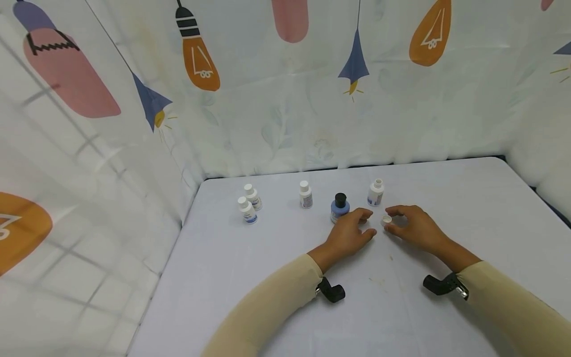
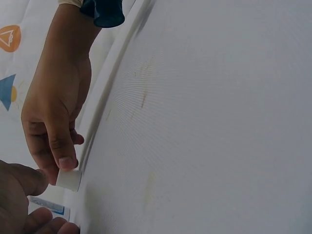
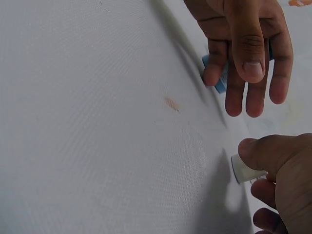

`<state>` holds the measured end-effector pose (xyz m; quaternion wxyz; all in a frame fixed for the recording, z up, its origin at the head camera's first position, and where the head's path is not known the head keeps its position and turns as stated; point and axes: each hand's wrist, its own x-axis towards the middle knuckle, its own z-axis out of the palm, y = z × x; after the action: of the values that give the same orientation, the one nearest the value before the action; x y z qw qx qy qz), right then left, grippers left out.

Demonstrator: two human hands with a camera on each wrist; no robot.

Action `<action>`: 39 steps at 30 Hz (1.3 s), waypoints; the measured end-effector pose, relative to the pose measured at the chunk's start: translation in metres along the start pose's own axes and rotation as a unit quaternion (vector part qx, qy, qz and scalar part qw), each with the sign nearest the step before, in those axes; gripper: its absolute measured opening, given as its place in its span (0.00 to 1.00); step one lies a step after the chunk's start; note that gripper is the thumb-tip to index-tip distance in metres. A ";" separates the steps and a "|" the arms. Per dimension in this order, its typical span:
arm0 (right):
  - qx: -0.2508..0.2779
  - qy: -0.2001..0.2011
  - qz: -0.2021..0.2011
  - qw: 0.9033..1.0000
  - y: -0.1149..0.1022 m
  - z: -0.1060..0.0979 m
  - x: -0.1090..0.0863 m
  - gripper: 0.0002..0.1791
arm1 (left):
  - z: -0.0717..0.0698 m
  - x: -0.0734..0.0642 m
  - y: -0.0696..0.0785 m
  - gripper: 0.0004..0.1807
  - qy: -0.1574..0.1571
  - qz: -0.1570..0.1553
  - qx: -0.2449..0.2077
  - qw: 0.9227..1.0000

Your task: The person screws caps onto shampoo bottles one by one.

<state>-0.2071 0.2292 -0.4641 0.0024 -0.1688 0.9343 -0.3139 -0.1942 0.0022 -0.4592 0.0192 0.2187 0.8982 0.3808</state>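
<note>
Between thumb and fingers, my right hand [image 1: 415, 229] pinches a small white bottle cap [image 1: 386, 220] at the tabletop. The cap [image 2: 69, 180] also shows under the right hand's fingertips in the left wrist view. My left hand [image 1: 348, 233] holds nothing, its fingers loosely bent and apart from the cap. Just behind it stands a blue bottle with a black cap [image 1: 340, 200], partly covered by the hand. A white bottle [image 1: 376, 193] with its neck uncovered stands upright behind the right hand.
A capped white bottle [image 1: 305, 194] stands left of the blue one. Two more capped white bottles, a front one [image 1: 247, 210] and a rear one [image 1: 253, 197], stand close together farther left. Patterned cloth [image 1: 285, 109] hangs behind the white table [image 1: 214, 297].
</note>
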 end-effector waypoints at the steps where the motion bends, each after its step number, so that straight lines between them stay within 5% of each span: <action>1: 0.000 0.002 0.001 1.000 0.001 0.001 0.000 0.25 | 0.001 0.001 0.000 0.25 0.002 -0.001 0.002 1.000; 11: 0.004 0.012 0.022 1.000 0.009 0.000 0.001 0.20 | 0.008 0.008 0.003 0.27 0.018 -0.007 0.008 1.000; 20: 0.016 0.018 -0.006 1.000 0.012 0.003 0.005 0.22 | 0.015 0.015 0.008 0.30 0.034 -0.018 0.032 0.999; 39: 0.007 0.020 0.041 0.999 0.012 -0.009 -0.005 0.20 | 0.033 0.029 0.015 0.35 0.068 -0.061 0.061 0.994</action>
<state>-0.2066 0.2448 -0.4647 -0.0023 -0.1237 0.9380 -0.3238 -0.2080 0.0455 -0.4679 -0.0320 0.1374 0.9307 0.3376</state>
